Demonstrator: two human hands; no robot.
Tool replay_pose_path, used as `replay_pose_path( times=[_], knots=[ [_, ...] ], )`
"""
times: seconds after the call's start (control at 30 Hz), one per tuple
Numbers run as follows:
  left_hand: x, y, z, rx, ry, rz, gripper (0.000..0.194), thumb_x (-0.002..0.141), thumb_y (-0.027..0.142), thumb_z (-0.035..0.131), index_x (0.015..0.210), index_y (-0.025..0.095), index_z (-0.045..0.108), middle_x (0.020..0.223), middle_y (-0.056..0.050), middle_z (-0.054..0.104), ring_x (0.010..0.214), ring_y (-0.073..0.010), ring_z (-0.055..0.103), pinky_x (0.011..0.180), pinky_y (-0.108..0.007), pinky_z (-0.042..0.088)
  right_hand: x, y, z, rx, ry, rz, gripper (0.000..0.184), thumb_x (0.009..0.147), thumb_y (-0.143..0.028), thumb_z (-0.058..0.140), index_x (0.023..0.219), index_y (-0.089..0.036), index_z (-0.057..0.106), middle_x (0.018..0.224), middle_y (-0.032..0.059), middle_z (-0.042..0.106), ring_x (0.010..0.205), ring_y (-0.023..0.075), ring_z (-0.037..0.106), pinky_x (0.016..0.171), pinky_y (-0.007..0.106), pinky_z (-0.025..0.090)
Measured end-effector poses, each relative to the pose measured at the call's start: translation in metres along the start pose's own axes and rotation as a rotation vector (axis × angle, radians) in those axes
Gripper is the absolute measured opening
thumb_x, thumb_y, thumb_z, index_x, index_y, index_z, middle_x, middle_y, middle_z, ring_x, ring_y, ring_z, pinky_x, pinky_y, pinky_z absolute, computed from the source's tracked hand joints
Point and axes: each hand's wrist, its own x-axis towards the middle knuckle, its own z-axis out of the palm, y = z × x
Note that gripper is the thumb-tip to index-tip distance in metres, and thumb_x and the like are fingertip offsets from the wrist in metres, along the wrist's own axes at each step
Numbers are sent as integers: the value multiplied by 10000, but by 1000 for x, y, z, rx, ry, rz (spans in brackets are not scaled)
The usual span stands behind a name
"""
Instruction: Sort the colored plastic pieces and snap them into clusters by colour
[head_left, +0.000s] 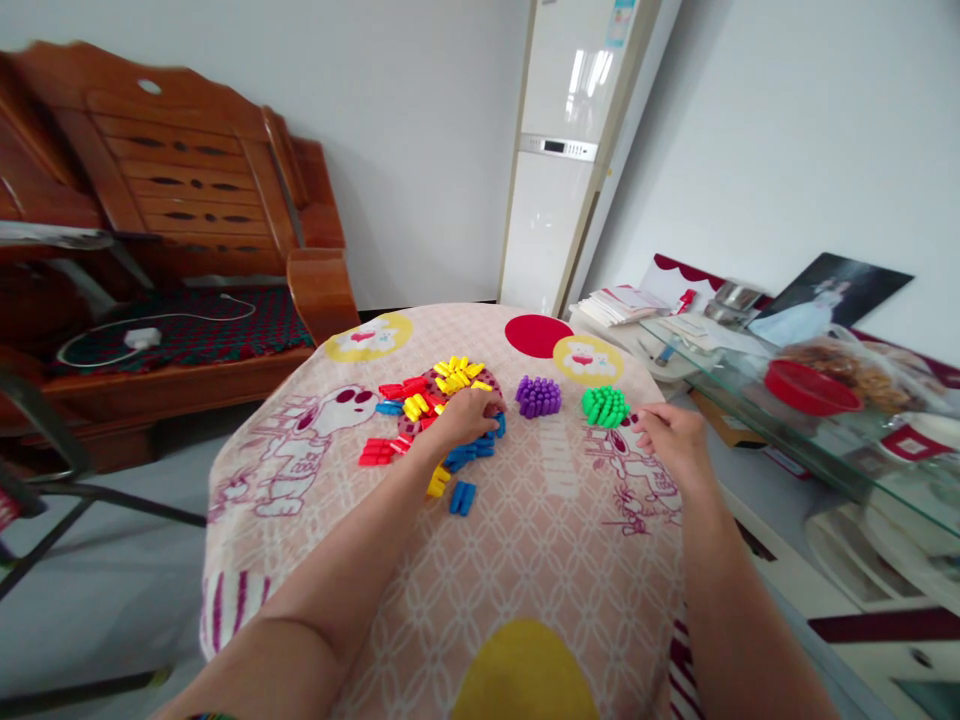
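Observation:
A heap of small plastic pieces lies on a table covered by a pink cartoon-print cloth (pixel 555 540): yellow pieces (pixel 457 375), red pieces (pixel 376 452) and blue pieces (pixel 462 496). My left hand (pixel 466 415) rests palm down on the heap, fingers curled over the pieces; what they grip is hidden. To the right stand a purple cluster (pixel 538 396) and a green cluster (pixel 604 405). My right hand (pixel 669 435) lies just right of the green cluster, fingers loosely bent, nothing seen in it.
A wooden bench (pixel 187 230) with a white charger cable stands at the left. A tall white air conditioner (pixel 562 160) stands behind the table. At the right, a glass shelf (pixel 825 440) carries a red bowl (pixel 810 388), papers and a bag.

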Motion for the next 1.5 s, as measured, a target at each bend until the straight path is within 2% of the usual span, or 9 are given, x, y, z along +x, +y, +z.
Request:
replay_pose_path(
  times=[0.23, 0.37, 0.5, 0.6, 0.77, 0.9, 1.13, 1.4, 1.5],
  knots=[
    [0, 38, 27, -611, -12, 29, 213, 739, 200, 653, 940, 129, 669, 713, -23, 706, 614, -126, 650, 593, -216, 502, -49, -18, 59, -38, -295, -406, 505, 751, -257, 659, 1252, -195, 659, 1056, 84, 732, 768, 166, 678, 690, 292, 570],
    [-2, 48, 45, -805, -55, -20, 122, 771, 232, 643, 838, 131, 633, 655, -16, 679, 540, -101, 618, 541, -200, 496, -72, -18, 84, -23, -293, -529, 431, 828, -228, 578, 1250, -211, 661, 1080, 91, 713, 856, 192, 671, 715, 299, 567],
    [-3, 51, 49, -867, -90, -65, 145, 813, 270, 604, 822, 127, 627, 647, -22, 669, 531, -101, 619, 554, -214, 521, -73, -17, 87, -68, -229, -575, 342, 887, -257, 508, 1163, -187, 698, 986, 86, 738, 811, 187, 670, 761, 303, 534],
    [-1, 46, 34, -780, -81, -35, 165, 812, 276, 596, 858, 127, 653, 658, -25, 676, 563, -114, 637, 579, -224, 526, -63, -15, 72, -161, -148, -485, 311, 882, -301, 500, 1037, -164, 732, 889, 88, 750, 749, 186, 668, 704, 276, 506],
    [-5, 8, -26, -276, 237, -87, 211, 761, 275, 611, 886, 146, 721, 738, -36, 721, 667, -151, 654, 624, -233, 484, -32, 2, 21, -645, 126, -103, 305, 836, -350, 531, 877, -152, 758, 794, 123, 743, 762, 235, 666, 697, 301, 458],
    [-15, -22, -62, -10, 148, -210, 259, 743, 295, 603, 904, 159, 753, 751, -38, 733, 689, -172, 657, 622, -244, 457, -16, 17, -5, -918, 81, 88, 353, 843, -356, 503, 922, -139, 770, 943, 174, 745, 882, 276, 676, 720, 320, 452],
    [-15, -17, -52, 281, -190, -166, 251, 669, 256, 669, 896, 233, 773, 789, -4, 741, 769, -183, 657, 683, -239, 451, -17, 19, 9, -1018, -89, 168, 413, 897, -342, 425, 1005, -115, 753, 1005, 188, 733, 956, 276, 682, 764, 326, 471],
    [-12, -16, -48, 223, -77, -67, 266, 684, 205, 650, 923, 216, 768, 847, -15, 740, 788, -180, 645, 678, -235, 433, -18, 29, 7, -950, -18, 64, 394, 870, -441, 531, 1062, -171, 743, 968, 157, 743, 917, 270, 683, 746, 332, 474],
    [-10, -9, -43, 116, -129, -22, 216, 687, 213, 662, 877, 209, 764, 818, -10, 735, 781, -181, 648, 679, -235, 441, -19, 26, 7, -912, 54, 26, 418, 869, -439, 538, 1127, -169, 728, 961, 160, 741, 920, 275, 678, 757, 339, 473]
  ],
)
